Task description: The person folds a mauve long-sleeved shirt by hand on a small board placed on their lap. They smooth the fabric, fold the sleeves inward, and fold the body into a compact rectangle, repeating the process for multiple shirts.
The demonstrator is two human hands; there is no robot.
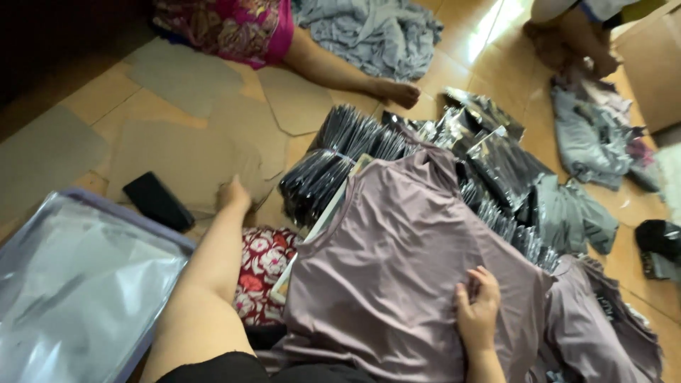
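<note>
While the floor (142, 106) of tan tiles carries everything, a mauve shirt (397, 269) spreads widest, lying flat in front of the person, its neck end pointing away and its near part running out of view at the bottom. More mauve cloth (603, 333) is bunched just to its right. At lower left sits a large clear plastic bag (78, 284) with a bluish rim; through its film only pale, blurred sheets show, and what they are cannot be told. Flat cardboard sheets (184, 156) lie on the tiles beyond it, overlapping one another. Behind the shirt, stacks of dark glossy bags (340, 156) stand packed on edge and spill to the right; each holds something dark, too dim to make out. Grey clothes (574, 213) lie beside those stacks, another grey heap (376, 32) sits at the top, and a third (589, 128) is at right. At the top edge another person's leg in patterned pink cloth stretches across the tiles. A red floral cloth (266, 266) shows beneath the left forearm. A black flat pouch (157, 201) rests on the cardboard.

Of the hands, the left hand (233, 194) reaches out and presses on the cardboard edge, fingers bent, holding nothing visible. The right hand (479, 305) lies open, fingers spread flat on the shirt.
</note>
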